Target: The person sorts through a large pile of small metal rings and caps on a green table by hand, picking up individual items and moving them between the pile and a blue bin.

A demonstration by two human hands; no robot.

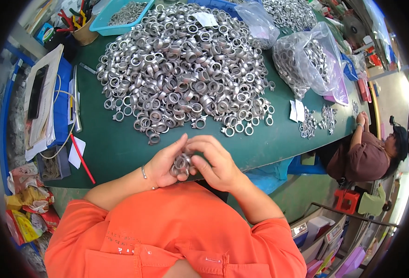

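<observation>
Green table (pixel 121 155), metal rings (pixel 182 161) between hands (pixel 164 163) (pixel 219 167), one hole upward

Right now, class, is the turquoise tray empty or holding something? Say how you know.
The turquoise tray is holding something: small metal parts lie inside it.

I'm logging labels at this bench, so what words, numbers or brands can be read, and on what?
Nothing can be reliably quoted.
White slip on the ring pile: faint marks, too small.
Paper sheets at the left: print too blurred.
Coloured packages at lower left: print too blurred.
Orange top: small dotted marks, unreadable.
Metal rings in the left hand: no marking discernible.
</observation>
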